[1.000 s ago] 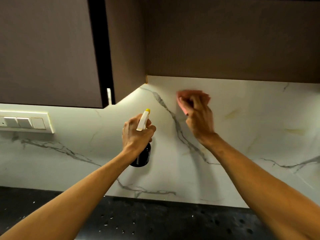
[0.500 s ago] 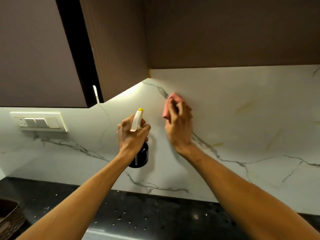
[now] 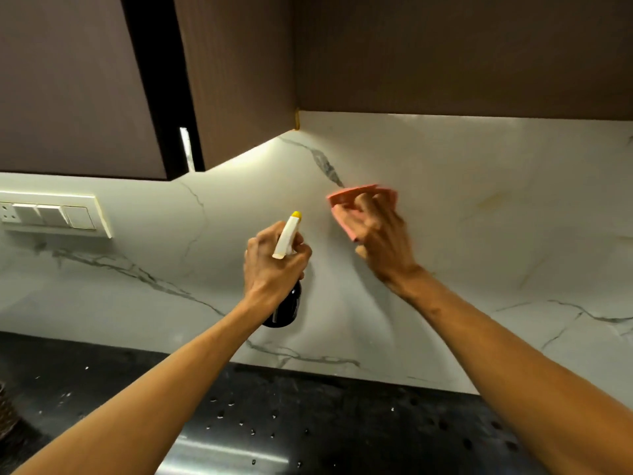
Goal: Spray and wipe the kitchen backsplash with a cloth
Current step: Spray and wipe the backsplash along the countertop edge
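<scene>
A: While the right grip (image 3: pixel 380 241) pins that pink cloth (image 3: pixel 356 197) to the backsplash (image 3: pixel 479 234), what makes this wipe a good one?

B: Even pressure. Its fingers are curled over the folded cloth, holding it against the marble a little below the brown cabinet (image 3: pixel 445 53) and just right of the dark vein (image 3: pixel 325 162). The hand is blurred, so I judge a stroke is under way. I'd push through the whole pad, not only the fingertips, and overlap each pass.

A: And the left grip (image 3: pixel 274 265)?

B: It's wrapped round the spray bottle (image 3: pixel 286 310), which it holds upright, just left of the cloth and nearer to us. The yellow-tipped nozzle points at the wall. Whether a finger sits on the trigger, I cannot tell.

A: Where should the cloth head?

B: Faint yellowish streaks (image 3: pixel 489 200) mark the marble to the right of the cloth. Those look like the work left, so I'd sweep rightward. I can't see whether that patch is wet, so a short mist first would probably help.

A: Anything to watch?

B: Droplets already dot the dark bench (image 3: pixel 342 423) below, so spray lightly. Keep the nozzle turned away from the switch plate (image 3: pixel 51 214) on the far left.
</scene>
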